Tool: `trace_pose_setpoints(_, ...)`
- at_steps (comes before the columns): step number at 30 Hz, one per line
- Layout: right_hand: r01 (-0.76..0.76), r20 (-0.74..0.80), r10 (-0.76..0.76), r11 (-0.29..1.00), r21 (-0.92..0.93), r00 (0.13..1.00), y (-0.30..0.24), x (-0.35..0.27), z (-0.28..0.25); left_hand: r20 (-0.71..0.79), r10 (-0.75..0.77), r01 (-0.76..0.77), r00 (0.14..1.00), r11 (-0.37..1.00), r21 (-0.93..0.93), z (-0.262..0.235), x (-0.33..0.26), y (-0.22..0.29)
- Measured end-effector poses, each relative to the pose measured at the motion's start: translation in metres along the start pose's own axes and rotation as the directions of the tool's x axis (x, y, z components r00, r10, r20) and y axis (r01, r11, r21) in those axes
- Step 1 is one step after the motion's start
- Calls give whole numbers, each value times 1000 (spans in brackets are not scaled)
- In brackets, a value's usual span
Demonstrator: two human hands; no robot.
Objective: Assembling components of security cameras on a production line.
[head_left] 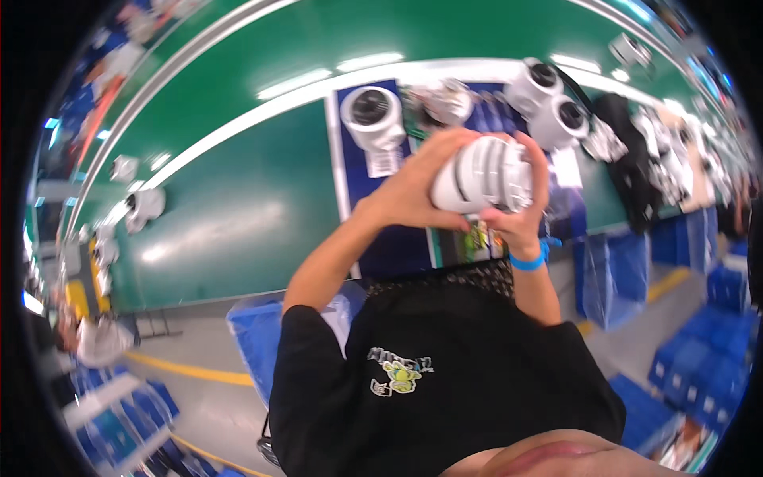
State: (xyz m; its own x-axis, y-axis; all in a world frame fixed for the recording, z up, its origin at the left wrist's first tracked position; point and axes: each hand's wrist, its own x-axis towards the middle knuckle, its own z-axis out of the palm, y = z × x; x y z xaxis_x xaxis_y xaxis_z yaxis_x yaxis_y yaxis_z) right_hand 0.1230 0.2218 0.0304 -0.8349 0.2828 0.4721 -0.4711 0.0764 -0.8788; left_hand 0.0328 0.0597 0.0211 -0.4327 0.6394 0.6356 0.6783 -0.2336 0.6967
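Both hands are up over the long green bench (238,215), and between them sits one white ribbed plastic housing, round and domed (485,175), held in the air just above the bench's near edge. The left hand (413,191) wraps it from the left, fingers curled over the top and thumb under, gripping the housing; the right hand (520,211), with a blue wristband (528,261), clamps the other side, its fingers closed around the ribbed end. On the dark blue mat (362,191) behind, count three more white round housings with dark openings: one (373,115) stands to the left, and a pair (548,99) sits touching at the right. A blurred whitish part (447,102) lies between them, too smeared to name. Further right, a dark heap (628,159) and small white pieces (664,151) run along the bench, hard to make out. Two small white items (135,191) sit far left on the green surface. Blue crates (699,350) stack on the floor at right, cut off by the rim. The housing's underside is hidden by the palms.
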Motion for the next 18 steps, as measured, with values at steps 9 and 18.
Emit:
trace_pose_setpoints(9, -133, 362, 175, 981, -140, 915, 2, -17, -26, -93, 89, -76, 992, 988, 136, 23, -38, -25)
trace_pose_setpoints(18, 343, 529, 56, 702, -624, 847, -26, -13, -44, -110, 135, -109, 985, 972, 210, 24, -37, -29)
